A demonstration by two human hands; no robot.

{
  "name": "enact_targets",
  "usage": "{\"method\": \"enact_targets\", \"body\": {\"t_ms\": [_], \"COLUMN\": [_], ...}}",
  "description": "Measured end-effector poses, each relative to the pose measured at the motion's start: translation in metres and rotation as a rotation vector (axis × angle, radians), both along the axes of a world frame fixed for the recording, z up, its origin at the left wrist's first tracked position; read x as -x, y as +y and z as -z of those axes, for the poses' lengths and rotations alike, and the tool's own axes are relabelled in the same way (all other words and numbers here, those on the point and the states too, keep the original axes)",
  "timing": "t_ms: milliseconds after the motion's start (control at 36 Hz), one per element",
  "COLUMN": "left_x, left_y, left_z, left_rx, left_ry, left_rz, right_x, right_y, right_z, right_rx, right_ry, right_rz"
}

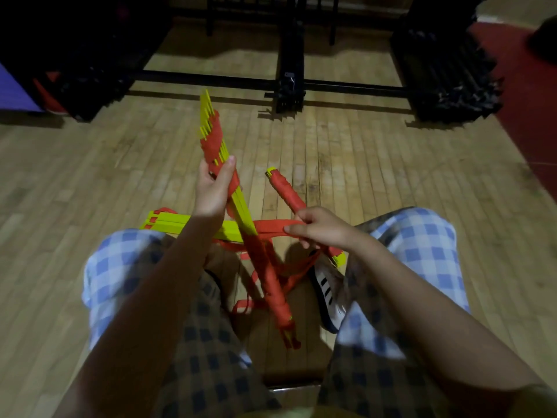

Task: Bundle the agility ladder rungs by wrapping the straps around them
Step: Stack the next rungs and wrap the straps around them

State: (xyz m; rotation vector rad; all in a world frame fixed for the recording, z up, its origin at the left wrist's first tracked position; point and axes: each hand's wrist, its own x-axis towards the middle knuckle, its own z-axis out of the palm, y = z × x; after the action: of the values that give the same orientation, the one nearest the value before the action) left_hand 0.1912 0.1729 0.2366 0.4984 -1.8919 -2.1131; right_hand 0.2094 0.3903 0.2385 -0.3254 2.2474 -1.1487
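Two hands work mid-wrap: the left hand (214, 188) grips the yellow rung stack (241, 206) upright above the knees, the right hand (319, 226) pinches the orange strap (271, 226) beside it. Next, probably another taut turn.

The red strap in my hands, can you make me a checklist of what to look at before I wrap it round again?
1. Left hand grips the yellow rungs you are wrapping: ok.
2. Right hand pinches the red strap: ok.
3. Strap pulled tight between rungs and right hand: ok.
4. Top ends of the rungs lined up: not ok, they fan apart.
5. Loose strap by your shoe free of tangles: cannot tell.
6. The wrapped bundle out of the way: not ok, it lies right beside your right hand.
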Motion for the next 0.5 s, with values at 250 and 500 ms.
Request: {"method": "enact_targets", "body": {"t_ms": [250,500], "left_x": [0.000,-0.008], "left_y": [-0.011,-0.001], "left_z": [0.002,-0.001], "left_rx": [0.199,0.104], "left_ry": [-0.052,0.006], "left_rz": [-0.158,0.007], "right_x": [-0.009,-0.015], "right_y": [-0.003,-0.011], "right_z": [-0.012,-0.008], "right_rx": [0.348,0.404], "right_ry": [-0.098,-0.041], "right_rz": [0.003,0.074]}}
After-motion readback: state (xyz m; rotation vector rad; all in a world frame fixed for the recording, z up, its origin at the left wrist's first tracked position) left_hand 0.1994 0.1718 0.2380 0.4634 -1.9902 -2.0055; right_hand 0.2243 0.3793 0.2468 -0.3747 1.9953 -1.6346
